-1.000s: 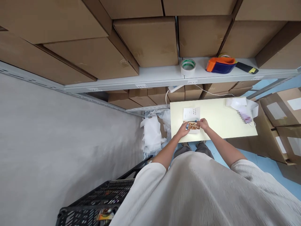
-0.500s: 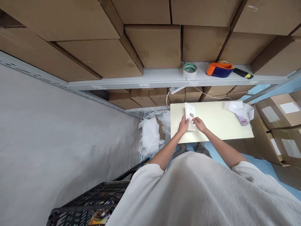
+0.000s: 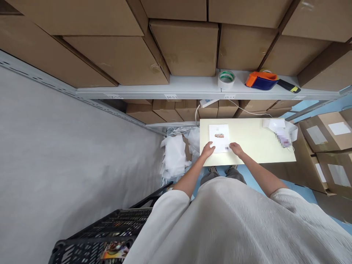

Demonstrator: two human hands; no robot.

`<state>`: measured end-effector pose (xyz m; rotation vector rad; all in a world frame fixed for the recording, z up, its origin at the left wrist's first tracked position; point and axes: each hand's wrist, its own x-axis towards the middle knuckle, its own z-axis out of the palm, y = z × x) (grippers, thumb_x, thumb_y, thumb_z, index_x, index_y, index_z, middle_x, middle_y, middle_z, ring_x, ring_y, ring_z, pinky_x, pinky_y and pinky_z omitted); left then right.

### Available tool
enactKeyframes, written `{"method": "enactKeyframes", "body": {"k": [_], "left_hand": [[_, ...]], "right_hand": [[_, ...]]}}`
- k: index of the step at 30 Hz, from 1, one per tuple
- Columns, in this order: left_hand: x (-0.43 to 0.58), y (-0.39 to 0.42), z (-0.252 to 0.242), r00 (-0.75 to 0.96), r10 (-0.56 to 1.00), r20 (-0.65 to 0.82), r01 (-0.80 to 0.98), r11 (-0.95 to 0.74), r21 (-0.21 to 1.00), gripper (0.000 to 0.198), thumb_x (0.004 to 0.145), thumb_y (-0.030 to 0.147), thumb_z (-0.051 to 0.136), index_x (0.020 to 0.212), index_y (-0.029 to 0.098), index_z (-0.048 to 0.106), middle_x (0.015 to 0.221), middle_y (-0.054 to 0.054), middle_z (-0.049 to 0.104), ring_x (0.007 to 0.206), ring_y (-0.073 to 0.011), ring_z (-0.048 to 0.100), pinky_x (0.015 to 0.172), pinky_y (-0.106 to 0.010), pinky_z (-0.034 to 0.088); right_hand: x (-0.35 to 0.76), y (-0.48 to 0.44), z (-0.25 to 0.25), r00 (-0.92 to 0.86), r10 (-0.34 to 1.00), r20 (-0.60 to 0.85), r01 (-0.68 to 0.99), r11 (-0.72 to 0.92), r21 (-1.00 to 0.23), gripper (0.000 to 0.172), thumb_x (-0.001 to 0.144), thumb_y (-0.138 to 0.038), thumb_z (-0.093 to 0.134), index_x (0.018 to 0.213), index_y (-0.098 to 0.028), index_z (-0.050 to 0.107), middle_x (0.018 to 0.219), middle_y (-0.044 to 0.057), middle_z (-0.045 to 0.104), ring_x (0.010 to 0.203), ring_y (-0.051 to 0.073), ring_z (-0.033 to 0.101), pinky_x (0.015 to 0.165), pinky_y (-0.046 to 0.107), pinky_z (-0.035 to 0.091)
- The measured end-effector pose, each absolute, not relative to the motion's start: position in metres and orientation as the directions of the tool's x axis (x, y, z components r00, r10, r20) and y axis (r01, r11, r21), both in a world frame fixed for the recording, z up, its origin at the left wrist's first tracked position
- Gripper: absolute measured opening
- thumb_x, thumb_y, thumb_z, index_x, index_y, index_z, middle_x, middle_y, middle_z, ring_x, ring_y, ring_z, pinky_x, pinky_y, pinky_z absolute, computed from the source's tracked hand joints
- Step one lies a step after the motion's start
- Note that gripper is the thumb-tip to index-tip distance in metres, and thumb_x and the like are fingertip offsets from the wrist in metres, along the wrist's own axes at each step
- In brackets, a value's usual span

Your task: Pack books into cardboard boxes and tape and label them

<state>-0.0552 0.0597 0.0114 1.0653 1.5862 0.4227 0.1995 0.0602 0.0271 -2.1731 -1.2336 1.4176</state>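
A white book (image 3: 219, 137) with a small coloured picture and a barcode faces up over the left part of a pale yellow table (image 3: 253, 141). My left hand (image 3: 208, 149) grips its lower left edge, thumb on top. At the lower right corner, near the barcode, my right hand (image 3: 235, 148) pinches the book's edge. The fingers beneath the book are hidden. Whether the book rests on the tabletop or is held just above it, I cannot tell.
Cardboard boxes (image 3: 184, 47) fill the shelf above, where a tape roll (image 3: 226, 80) and an orange-and-blue tape dispenser (image 3: 261, 80) lie. White sheets (image 3: 175, 154) pile left of the table. A black crate (image 3: 110, 227) stands lower left. More boxes (image 3: 327, 130) are stacked at right.
The book has turned from a tilted, narrow view to lying flat with its whole cover facing up. My hands have moved apart to its two lower sides.
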Motion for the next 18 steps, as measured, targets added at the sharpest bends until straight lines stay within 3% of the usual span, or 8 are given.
{"method": "enactKeyframes", "body": {"k": [6,10,14,18], "left_hand": [[-0.057,0.052,0.012,0.074,0.805,-0.588,0.483,0.487,0.727,0.061,0.096,0.035,0.072,0.155,0.019,0.063,0.170,-0.013,0.057,0.159,-0.0299,0.052,0.133,-0.037,0.038],[-0.056,0.047,0.014,0.118,0.769,-0.629,0.545,0.479,0.688,0.073,0.093,0.041,0.075,0.160,0.019,0.057,0.179,-0.014,0.044,0.167,-0.0318,0.041,0.137,-0.036,0.031],[-0.056,0.043,0.016,0.135,0.724,-0.676,0.600,0.483,0.637,0.088,0.089,0.046,0.078,0.168,0.023,0.048,0.187,-0.011,0.023,0.174,-0.0316,0.024,0.139,-0.037,0.025],[-0.056,0.041,0.017,0.131,0.730,-0.671,0.574,0.496,0.652,0.091,0.089,0.054,0.077,0.169,0.025,0.046,0.188,-0.010,0.023,0.174,-0.0304,0.023,0.139,-0.037,0.025]], "right_hand": [[0.195,0.059,0.021,0.174,0.749,-0.640,0.455,-0.637,-0.622,0.041,0.082,-0.036,0.072,0.120,-0.022,0.077,0.129,0.012,0.081,0.114,0.029,0.075,0.099,0.040,0.061],[0.192,0.060,0.017,0.201,0.739,-0.643,0.419,-0.659,-0.625,0.038,0.077,-0.036,0.074,0.112,-0.022,0.076,0.126,0.012,0.081,0.113,0.029,0.074,0.095,0.038,0.060],[0.189,0.061,0.014,0.230,0.715,-0.661,0.376,-0.691,-0.617,0.034,0.073,-0.040,0.076,0.101,-0.022,0.070,0.110,0.013,0.080,0.102,0.027,0.074,0.082,0.034,0.059],[0.186,0.058,0.017,0.205,0.694,-0.690,0.323,-0.713,-0.622,0.030,0.072,-0.043,0.076,0.090,-0.024,0.062,0.091,0.008,0.076,0.087,0.022,0.071,0.069,0.029,0.054]]}}
